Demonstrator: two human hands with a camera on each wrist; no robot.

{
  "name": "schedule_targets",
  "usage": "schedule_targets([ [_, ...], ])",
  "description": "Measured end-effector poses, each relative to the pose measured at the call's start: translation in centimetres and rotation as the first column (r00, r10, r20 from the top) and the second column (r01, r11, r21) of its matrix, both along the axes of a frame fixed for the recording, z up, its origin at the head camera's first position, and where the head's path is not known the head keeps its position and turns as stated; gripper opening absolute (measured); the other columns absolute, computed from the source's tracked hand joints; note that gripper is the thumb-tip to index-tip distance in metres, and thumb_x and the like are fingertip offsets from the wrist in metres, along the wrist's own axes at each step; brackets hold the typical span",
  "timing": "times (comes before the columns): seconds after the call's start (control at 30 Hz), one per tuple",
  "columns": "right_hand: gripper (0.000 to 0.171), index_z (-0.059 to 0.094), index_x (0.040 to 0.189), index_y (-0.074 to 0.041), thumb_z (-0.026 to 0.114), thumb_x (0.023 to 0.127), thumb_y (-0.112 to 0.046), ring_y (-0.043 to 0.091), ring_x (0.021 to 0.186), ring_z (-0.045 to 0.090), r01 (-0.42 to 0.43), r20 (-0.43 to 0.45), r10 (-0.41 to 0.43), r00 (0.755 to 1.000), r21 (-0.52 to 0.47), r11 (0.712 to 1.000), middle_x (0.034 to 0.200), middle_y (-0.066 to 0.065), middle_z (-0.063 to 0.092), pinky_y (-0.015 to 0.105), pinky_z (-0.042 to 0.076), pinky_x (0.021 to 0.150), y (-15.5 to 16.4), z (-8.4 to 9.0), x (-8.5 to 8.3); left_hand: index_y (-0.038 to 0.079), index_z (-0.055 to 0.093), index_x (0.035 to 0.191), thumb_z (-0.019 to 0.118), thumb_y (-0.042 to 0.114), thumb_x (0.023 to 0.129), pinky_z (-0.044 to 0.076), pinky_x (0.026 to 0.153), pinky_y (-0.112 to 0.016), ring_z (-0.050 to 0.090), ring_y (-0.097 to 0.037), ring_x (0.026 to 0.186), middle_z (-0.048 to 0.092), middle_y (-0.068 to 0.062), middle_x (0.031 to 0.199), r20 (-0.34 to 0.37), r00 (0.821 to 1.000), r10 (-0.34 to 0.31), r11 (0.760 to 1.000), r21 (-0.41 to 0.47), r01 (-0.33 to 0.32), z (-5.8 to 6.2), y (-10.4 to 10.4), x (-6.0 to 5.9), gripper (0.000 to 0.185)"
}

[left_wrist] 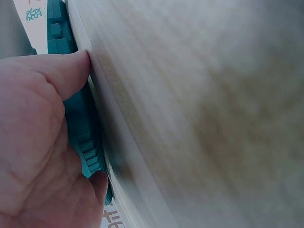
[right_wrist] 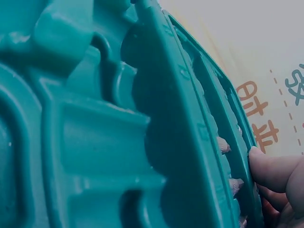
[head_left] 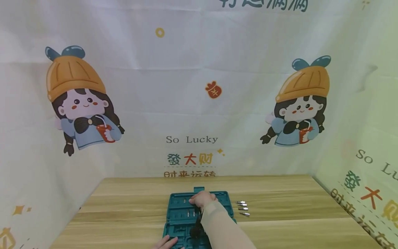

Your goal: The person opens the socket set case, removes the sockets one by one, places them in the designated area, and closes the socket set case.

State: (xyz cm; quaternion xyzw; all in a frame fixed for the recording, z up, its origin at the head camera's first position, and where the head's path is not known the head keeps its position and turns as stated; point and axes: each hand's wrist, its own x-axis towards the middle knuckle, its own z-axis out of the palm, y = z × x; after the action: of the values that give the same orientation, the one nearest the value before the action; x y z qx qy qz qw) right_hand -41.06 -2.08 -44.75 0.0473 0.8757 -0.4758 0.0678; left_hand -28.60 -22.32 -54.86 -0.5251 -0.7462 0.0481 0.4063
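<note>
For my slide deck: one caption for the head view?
Right hand reaches into open teal tool case; four bits lie beside it.

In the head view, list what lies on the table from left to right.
Left hand → teal case → right hand → loose bits.
</note>
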Motion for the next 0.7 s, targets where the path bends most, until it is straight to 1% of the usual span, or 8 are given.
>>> schedule_targets([
  [0.13,0.004,0.076,0.085,-0.018,0.075,0.086,-0.022,0.050,0.130,0.021,0.014,-0.008,-0.014,1.000,-0.008,1.000,0.136,0.029,0.039,0.061,0.026,0.103,-0.1,-0.2,0.0,0.027,0.041,0.147,0.043,0.043,0.101,0.006,0.117,-0.042,0.040,-0.030,0.134,0.037,-0.001,0.152,0.058,0.998,0.036,0.999,-0.040,-0.033,0.2,-0.1,0.4,0.049],
  [0.2,0.005,0.076,0.083,-0.018,0.075,0.085,-0.023,0.050,0.130,0.022,0.021,-0.015,-0.021,1.000,-0.011,1.000,0.135,0.028,0.040,0.061,0.026,0.103,-0.1,-0.4,-0.1,0.027,0.040,0.148,0.042,0.042,0.101,0.006,0.117,-0.042,0.039,-0.029,0.135,0.036,0.000,0.152,0.059,0.998,0.037,0.998,-0.055,-0.034,0.3,-0.2,0.5,0.049],
  [0.3,0.006,0.076,0.083,-0.018,0.075,0.085,-0.024,0.050,0.131,0.021,0.026,-0.015,-0.027,1.000,-0.027,0.999,0.136,0.028,0.039,0.062,0.025,0.103,-0.2,-0.6,-0.2,0.027,0.042,0.147,0.040,0.039,0.102,0.008,0.116,-0.042,0.040,-0.029,0.134,0.037,0.000,0.152,0.041,0.999,0.023,0.998,-0.054,-0.021,0.4,-0.2,0.5,0.046],
  [0.33,0.006,0.076,0.083,-0.018,0.075,0.085,-0.024,0.050,0.130,0.022,0.025,-0.016,-0.025,1.000,-0.030,0.999,0.136,0.028,0.039,0.062,0.025,0.103,-0.2,-0.6,-0.2,0.027,0.042,0.147,0.039,0.039,0.103,0.008,0.116,-0.043,0.040,-0.030,0.134,0.037,0.000,0.151,0.041,0.999,0.018,0.999,-0.052,-0.016,0.4,-0.3,0.5,0.046],
  [0.43,0.005,0.076,0.085,-0.019,0.075,0.085,-0.024,0.050,0.130,0.022,0.020,-0.017,-0.021,1.000,-0.045,0.999,0.138,0.028,0.038,0.062,0.025,0.103,-0.3,-0.8,-0.4,0.025,0.046,0.145,0.041,0.038,0.102,0.011,0.116,-0.042,0.043,-0.031,0.132,0.042,-0.004,0.149,0.032,0.999,0.006,1.000,-0.011,-0.005,0.3,-0.3,0.6,0.045],
  [0.5,0.006,0.076,0.085,-0.018,0.076,0.084,-0.024,0.050,0.130,0.022,0.021,-0.023,-0.022,0.999,-0.053,0.998,0.137,0.029,0.038,0.062,0.025,0.102,-0.4,-0.8,-0.5,0.025,0.044,0.146,0.041,0.041,0.102,0.010,0.116,-0.041,0.040,-0.030,0.133,0.041,-0.006,0.149,0.056,0.998,0.020,1.000,0.002,-0.020,0.3,-0.4,0.7,0.047],
  [0.57,0.005,0.077,0.085,-0.018,0.076,0.084,-0.023,0.050,0.129,0.022,0.027,-0.026,-0.029,0.999,-0.057,0.998,0.136,0.029,0.038,0.062,0.024,0.102,-0.4,-1.0,-0.5,0.024,0.045,0.145,0.042,0.041,0.102,0.009,0.117,-0.040,0.040,-0.030,0.133,0.043,-0.009,0.147,0.059,0.998,0.025,0.999,0.020,-0.026,0.3,-0.4,0.9,0.047],
  [0.7,0.006,0.077,0.085,-0.018,0.077,0.084,-0.023,0.052,0.130,0.019,0.038,-0.023,-0.040,0.999,-0.058,0.998,0.135,0.029,0.038,0.064,0.022,0.103,-0.5,-1.1,-0.4,0.024,0.046,0.145,0.041,0.040,0.102,0.010,0.117,-0.040,0.042,-0.031,0.132,0.045,-0.011,0.146,0.051,0.998,0.028,0.999,0.018,-0.029,0.2,-0.4,0.9,0.046],
])
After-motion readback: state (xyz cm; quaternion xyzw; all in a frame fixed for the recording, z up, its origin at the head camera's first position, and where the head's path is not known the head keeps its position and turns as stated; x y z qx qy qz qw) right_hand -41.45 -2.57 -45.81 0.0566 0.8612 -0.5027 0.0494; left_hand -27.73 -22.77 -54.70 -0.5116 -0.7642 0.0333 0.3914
